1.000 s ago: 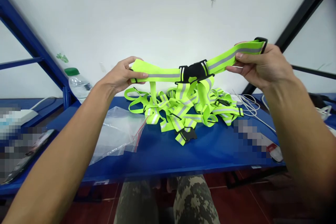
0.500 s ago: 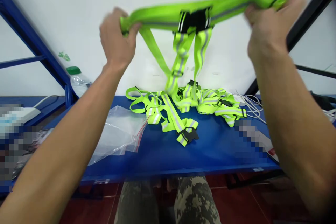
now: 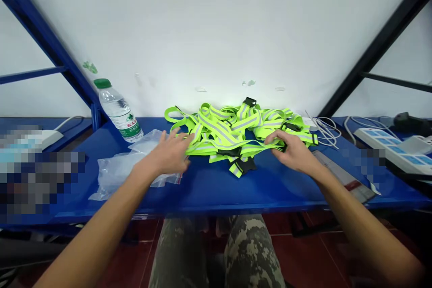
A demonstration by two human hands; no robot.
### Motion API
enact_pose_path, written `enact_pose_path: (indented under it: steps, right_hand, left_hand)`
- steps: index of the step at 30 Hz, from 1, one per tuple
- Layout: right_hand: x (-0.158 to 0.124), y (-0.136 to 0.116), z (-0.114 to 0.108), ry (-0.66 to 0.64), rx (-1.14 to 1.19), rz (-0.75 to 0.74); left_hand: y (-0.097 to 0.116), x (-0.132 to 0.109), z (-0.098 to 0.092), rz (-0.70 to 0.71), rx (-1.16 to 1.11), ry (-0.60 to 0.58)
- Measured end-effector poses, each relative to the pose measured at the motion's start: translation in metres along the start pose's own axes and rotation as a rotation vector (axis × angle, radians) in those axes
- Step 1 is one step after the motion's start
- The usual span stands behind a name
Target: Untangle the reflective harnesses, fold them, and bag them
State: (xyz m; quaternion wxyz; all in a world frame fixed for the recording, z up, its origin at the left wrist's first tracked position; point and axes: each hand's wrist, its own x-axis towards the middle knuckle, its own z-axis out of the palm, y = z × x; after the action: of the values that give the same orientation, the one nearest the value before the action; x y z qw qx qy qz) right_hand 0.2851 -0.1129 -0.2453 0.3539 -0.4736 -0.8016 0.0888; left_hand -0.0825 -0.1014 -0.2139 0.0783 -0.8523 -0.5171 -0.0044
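The neon-green reflective straps [image 3: 218, 130] lie in a loose, tangled heap on the blue worktop [image 3: 209, 193], towards the wall. They look light and soft, webbing that should fold and droop freely and is unlikely to break, though the loops could snag on one another. The best hold is probably a flat length of band or a firm end fitting, pinched between thumb and fingertips; the hard plastic parts should be stiffer and smoother to grip.

Each band is bright yellow-green with a silvery grey stripe down its middle. A black buckle [image 3: 248, 164] sits at the heap's near edge, and another buckle [image 3: 250, 101] stands up at the back.

The right hand [image 3: 289, 149] has its thumb and fingers curled in around the right end of the front band. The left hand [image 3: 170, 150] is blurred, its fingers spread at the heap's left side; whether they touch a band cannot be told.

Clear plastic bags [image 3: 116, 173] lie beside the left hand, with a green-capped bottle [image 3: 118, 110] behind them.
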Motion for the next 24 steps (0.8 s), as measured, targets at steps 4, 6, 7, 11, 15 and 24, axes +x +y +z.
enact_pose_path:
  steps: [4,6,7,11,15,24]
  right_hand:
    - [-0.006,-0.006,-0.002,-0.214,-0.007,-0.049]
    - [-0.012,-0.008,-0.006,-0.309,0.004,-0.077]
    - [-0.016,-0.010,-0.009,-0.336,0.014,-0.079]
    - [-0.026,-0.022,-0.018,-0.232,0.051,-0.028]
    - [-0.013,-0.049,-0.012,-0.087,0.119,-0.054]
    - [-0.002,-0.067,0.025,0.041,0.277,0.000]
  left_hand:
    - [0.069,0.007,0.005,0.121,-0.101,0.106]
    - [0.093,0.014,0.020,0.142,-0.135,0.136]
    - [0.101,0.017,0.029,0.142,-0.146,0.164]
    - [0.112,0.020,0.050,0.127,-0.162,0.329]
    - [0.121,0.020,0.043,0.144,-0.198,0.513]
    - [0.126,0.028,0.040,-0.192,-0.683,0.519]
